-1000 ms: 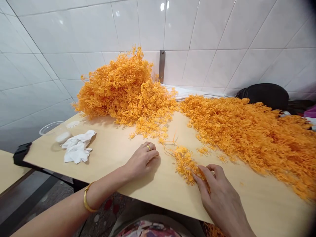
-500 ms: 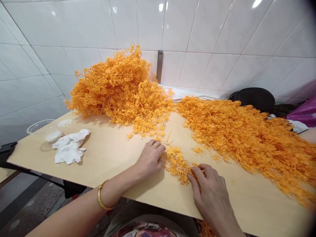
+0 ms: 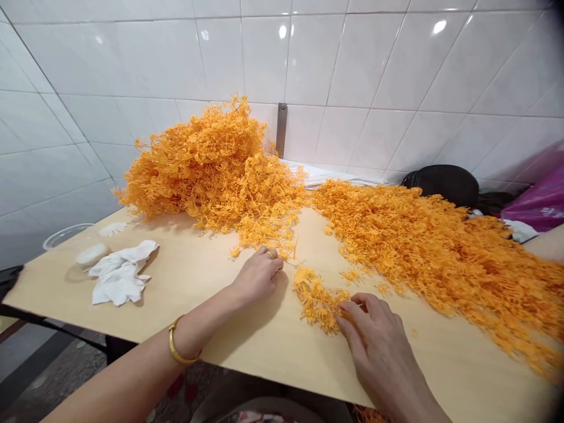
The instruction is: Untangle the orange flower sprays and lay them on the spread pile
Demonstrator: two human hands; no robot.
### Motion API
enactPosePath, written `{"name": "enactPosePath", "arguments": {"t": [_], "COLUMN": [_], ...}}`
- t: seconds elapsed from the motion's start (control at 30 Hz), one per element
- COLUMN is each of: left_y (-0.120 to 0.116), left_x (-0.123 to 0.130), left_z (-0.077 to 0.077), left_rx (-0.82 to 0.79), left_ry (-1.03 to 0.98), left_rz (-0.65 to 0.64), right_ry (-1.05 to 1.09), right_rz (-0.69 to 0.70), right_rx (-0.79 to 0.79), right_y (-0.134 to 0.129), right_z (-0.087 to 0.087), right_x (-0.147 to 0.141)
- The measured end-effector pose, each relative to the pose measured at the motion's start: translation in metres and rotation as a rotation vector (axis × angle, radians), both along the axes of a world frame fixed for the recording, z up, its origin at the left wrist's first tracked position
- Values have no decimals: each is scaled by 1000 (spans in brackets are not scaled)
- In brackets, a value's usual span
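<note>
My right hand (image 3: 379, 335) pinches the near right end of a small orange plastic flower sprig (image 3: 318, 302) lying over the table. To its left, my left hand (image 3: 259, 275), with a ring and a gold bangle, has its fingers curled in and is apart from the sprig. Its fingertips are partly hidden, so anything in them cannot be made out. Just beyond it are the loose front pieces of a tall tangled heap of orange plastic sprigs (image 3: 211, 170). A wide, lower pile of orange pieces (image 3: 423, 247) spreads along the right side.
On the left of the table (image 3: 185, 305) lie a crumpled white tissue (image 3: 123, 273), a round white item (image 3: 92, 254) and a clear plastic container (image 3: 66, 235). A black case (image 3: 443, 183) and a purple bag (image 3: 540, 194) are behind the right pile. A tiled wall (image 3: 352, 59) closes the back.
My left hand has drawn away from the sprig, leftward toward the tall heap. My right hand stays at the sprig's right end. The camera view has tilted up slightly.
</note>
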State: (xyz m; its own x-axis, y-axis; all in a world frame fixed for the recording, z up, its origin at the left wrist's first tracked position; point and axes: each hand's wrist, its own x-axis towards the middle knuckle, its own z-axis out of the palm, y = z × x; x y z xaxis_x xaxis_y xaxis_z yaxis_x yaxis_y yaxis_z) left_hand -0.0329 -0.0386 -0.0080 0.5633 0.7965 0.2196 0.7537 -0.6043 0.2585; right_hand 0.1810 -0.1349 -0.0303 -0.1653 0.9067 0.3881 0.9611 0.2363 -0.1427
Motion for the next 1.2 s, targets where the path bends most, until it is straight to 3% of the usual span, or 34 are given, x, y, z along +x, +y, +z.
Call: {"name": "enactPosePath", "arguments": {"t": [0.1,0.2,0.3,0.43,0.57,0.73,0.87,1.0,1.13,1.2], "left_y": [-9,-15,-15,-12,-6,5,7,4,3,3], "left_x": [9,21,28,28,25,25,26,23,12,6], "left_z": [3,4,0,-6,-3,5,2,-1,0,1], "left_rx": [-21,-147,-282,-487,-798,-976,-833,-564,-175,-73], "left_ry": [-40,-132,-245,-638,-952,-966,-805,-502,-150,-46], "left_rz": [71,169,166,180,220,216,107,2,17,66], "right_ry": [19,26,18,7,27,131,197,111,99,143], "right_rz": [52,81,91,61,32,53,25,13,5,-6], "right_rx": [18,10,8,-13,-57,-23,59,-13,-93,-85], "right_y": [0,1,2,1,2,1,-1,-1,-1,-2], "right_z": [-3,-7,-10,-11,-8,0,4,4,7,10], "right_x": [-3,-8,-11,-11,-12,-9,0,7,11,12]}}
